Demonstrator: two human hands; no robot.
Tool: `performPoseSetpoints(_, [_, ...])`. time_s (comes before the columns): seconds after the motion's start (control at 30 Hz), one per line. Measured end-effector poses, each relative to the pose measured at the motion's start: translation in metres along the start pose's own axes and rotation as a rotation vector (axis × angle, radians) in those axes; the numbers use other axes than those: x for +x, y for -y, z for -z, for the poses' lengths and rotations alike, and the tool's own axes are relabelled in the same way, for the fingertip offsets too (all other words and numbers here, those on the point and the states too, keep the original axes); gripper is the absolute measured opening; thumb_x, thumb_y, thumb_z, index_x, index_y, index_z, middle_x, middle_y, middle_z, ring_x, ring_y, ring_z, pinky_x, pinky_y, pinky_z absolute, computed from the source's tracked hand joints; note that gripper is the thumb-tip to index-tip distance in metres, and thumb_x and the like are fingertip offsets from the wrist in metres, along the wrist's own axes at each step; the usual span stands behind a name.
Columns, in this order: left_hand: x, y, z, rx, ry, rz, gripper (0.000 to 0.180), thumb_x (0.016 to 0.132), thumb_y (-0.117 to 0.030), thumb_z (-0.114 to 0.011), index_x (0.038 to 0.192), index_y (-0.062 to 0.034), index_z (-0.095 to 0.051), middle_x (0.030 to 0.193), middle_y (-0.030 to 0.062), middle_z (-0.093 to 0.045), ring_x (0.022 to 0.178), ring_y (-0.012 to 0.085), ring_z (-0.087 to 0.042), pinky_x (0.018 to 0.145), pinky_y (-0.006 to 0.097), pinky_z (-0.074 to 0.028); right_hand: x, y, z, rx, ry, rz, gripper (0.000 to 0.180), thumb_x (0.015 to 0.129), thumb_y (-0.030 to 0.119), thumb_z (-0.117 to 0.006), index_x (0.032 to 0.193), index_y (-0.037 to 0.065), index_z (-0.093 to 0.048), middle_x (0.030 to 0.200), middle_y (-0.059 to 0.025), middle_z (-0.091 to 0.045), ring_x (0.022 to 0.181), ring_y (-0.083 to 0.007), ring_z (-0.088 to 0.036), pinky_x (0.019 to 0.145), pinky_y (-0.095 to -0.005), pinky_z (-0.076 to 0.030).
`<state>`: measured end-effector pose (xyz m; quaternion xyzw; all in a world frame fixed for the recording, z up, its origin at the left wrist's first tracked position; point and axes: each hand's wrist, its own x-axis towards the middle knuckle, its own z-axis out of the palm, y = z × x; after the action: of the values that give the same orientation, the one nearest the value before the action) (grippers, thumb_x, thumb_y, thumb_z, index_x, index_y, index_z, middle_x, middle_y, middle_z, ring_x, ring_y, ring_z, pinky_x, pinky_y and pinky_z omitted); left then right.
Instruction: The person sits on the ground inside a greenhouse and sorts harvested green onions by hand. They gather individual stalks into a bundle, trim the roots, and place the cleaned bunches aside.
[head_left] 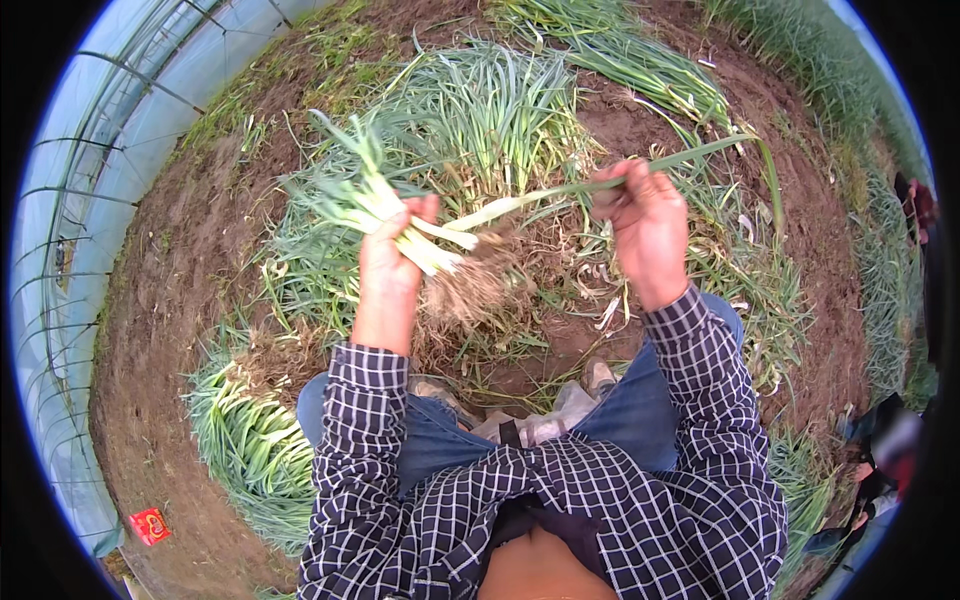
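Observation:
My left hand (392,270) is closed round a small bunch of green onions (376,192), its white ends and brown roots (465,288) hanging over to the right and its green tops pointing up and left. Pinched in my right hand (650,228) is a long green onion leaf (705,152). Its pale, wider end reaches left to just beside the bunch; I cannot tell if it is still joined there. Beyond my right fingers the leaf's tip bends over and droops. Behind both hands stands a large heap of green onions (505,110) with leaves spread upward.
A pile of green onions (255,440) lies by my left knee, and more lie at the far right (650,65). Stripped leaves (745,290) litter the soil near my right leg. A red packet (150,526) rests at lower left. Plastic greenhouse sheeting (75,220) lines the left; another person (885,470) is at the right edge.

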<state>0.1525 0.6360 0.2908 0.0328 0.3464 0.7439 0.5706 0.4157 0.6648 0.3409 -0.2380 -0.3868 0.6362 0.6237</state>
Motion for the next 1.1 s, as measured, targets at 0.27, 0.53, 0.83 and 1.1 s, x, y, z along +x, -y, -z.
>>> performPoseSetpoints(0.27, [0.037,-0.142,0.029,-0.170,-0.092,-0.353,0.029,0.083,0.006,-0.045,0.111,0.0044,-0.038,0.087,0.0181,-0.053,0.073,0.0249,-0.058,0.071,0.035,-0.054,0.074,0.014,0.143,0.266,-0.547,0.186,0.022,0.092,0.015,-0.045,0.099,-0.005,-0.050,0.102,-0.0210,-0.056,0.086,-0.0274,-0.061,0.075,-0.0343,-0.056])
performPoseSetpoints(0.53, [0.017,-0.189,0.070,-0.401,-0.047,-0.570,0.013,0.081,0.004,-0.048,0.091,0.0105,-0.045,0.080,0.0181,-0.051,0.086,0.0304,-0.055,0.085,0.045,-0.049,0.077,-0.048,0.126,-0.455,-0.469,-0.389,0.039,0.085,0.012,-0.053,0.118,-0.007,-0.042,0.118,-0.0215,-0.048,0.101,-0.0307,-0.054,0.084,-0.0375,-0.052])
performPoseSetpoints(0.83, [0.035,-0.169,0.126,-0.297,-0.061,-0.240,0.014,0.088,-0.005,-0.048,0.096,0.0057,-0.043,0.075,0.0068,-0.040,0.066,0.0153,-0.037,0.057,0.028,-0.035,0.096,-0.281,0.112,-1.040,-0.286,-0.572,0.036,0.081,0.007,-0.056,0.112,-0.010,-0.049,0.110,-0.0189,-0.056,0.101,-0.0249,-0.055,0.085,-0.0329,-0.042])
performPoseSetpoints(1.1, [0.046,-0.139,0.115,-0.040,-0.022,-0.156,0.021,0.083,-0.003,-0.053,0.103,-0.0002,-0.046,0.080,0.0054,-0.048,0.061,0.0120,-0.042,0.053,0.025,-0.037,0.124,-0.285,0.107,-0.888,-0.277,-0.495,0.022,0.077,0.006,-0.061,0.095,-0.007,-0.058,0.091,-0.0170,-0.063,0.082,-0.0246,-0.060,0.073,-0.0340,-0.046])
